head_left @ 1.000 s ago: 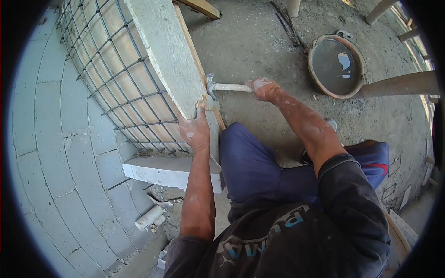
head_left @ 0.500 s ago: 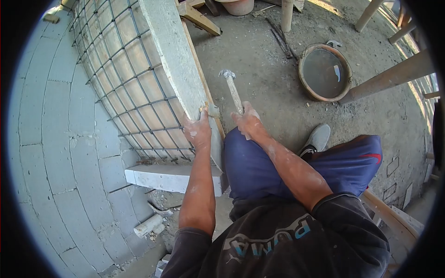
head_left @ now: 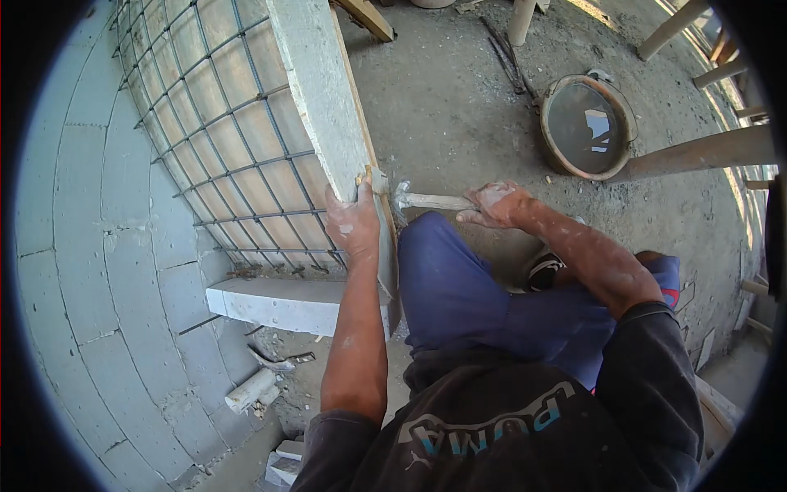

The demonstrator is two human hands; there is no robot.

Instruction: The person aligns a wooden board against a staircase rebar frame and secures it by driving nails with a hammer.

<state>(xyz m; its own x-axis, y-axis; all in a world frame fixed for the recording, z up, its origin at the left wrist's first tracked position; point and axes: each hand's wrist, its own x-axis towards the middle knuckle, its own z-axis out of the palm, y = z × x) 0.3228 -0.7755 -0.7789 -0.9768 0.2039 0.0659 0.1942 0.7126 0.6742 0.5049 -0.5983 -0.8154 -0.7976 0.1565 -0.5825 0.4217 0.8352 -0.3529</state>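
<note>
My left hand [head_left: 352, 225] is closed around the lower end of a long whitish board [head_left: 328, 107], its fingers beside a small yellowish scrap at the edge. In my right hand [head_left: 500, 205] is a hammer [head_left: 438, 201], gripped by its pale handle and lying nearly level. The hammer's head points left, close against the board's right side; whether it touches cannot be made out. Left of the board, a grid of steel rebar [head_left: 258, 164] stands before a wooden panel. A pale block [head_left: 279, 307] lies below the grid.
A grey block wall [head_left: 82, 197] rises on the left. At the right, a bucket [head_left: 548, 139] of murky water stands on the dirt floor beside a slanting post [head_left: 697, 156]. Broken pipe [head_left: 250, 392] and rubble lie lower left. Thin rods [head_left: 504, 57] rest near the bucket.
My right hand has moved right, and the hammer has turned from upright to nearly level, its head now by the board. My left hand keeps its hold. The view has shifted slightly.
</note>
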